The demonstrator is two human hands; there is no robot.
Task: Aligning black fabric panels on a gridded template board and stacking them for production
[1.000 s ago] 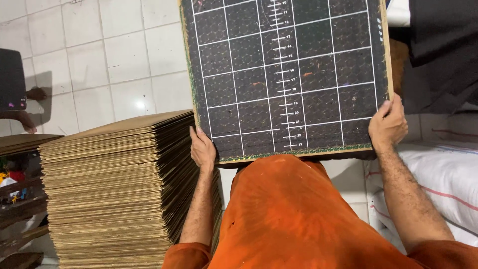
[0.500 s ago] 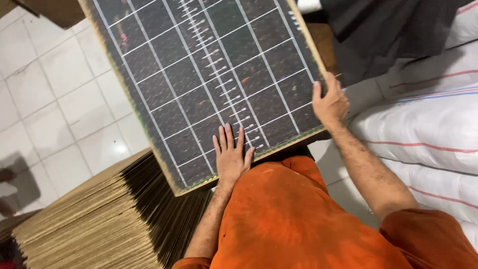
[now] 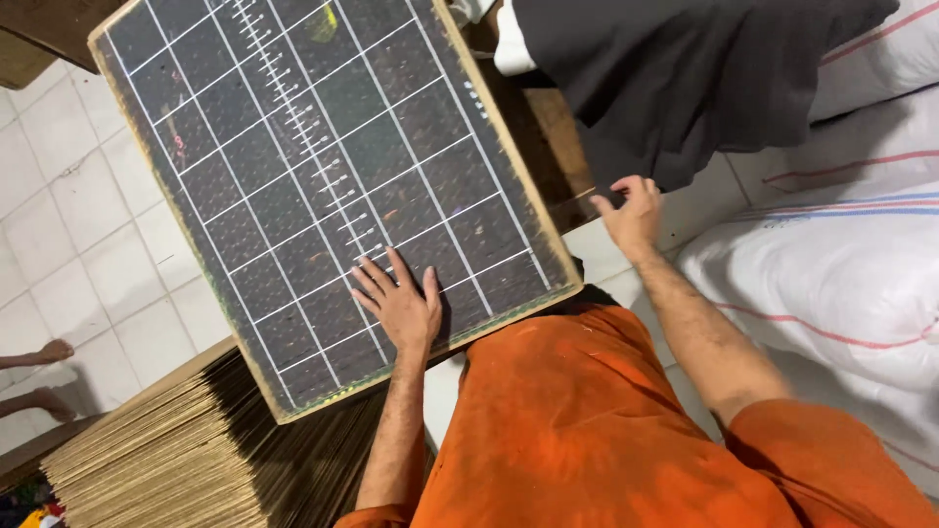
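A dark board [image 3: 313,176] with a white grid and a ruler-like scale lies tilted over my orange-clothed lap [image 3: 587,420]. My left hand [image 3: 396,298] rests flat on the board's near part, fingers spread. My right hand [image 3: 634,210] is off the board, to its right, fingers apart, reaching beside the edge of a dark grey cloth [image 3: 685,78] and holding nothing.
A tall stack of brown cardboard sheets [image 3: 166,455] stands at the lower left, under the board's corner. White woven sacks [image 3: 831,274] lie at the right. White floor tiles [image 3: 68,244] spread left, where another person's feet [image 3: 44,376] show.
My right hand has let go of the board's right edge and moved right toward the dark cloth. The left hand stays flat on the board. The view has tilted further.
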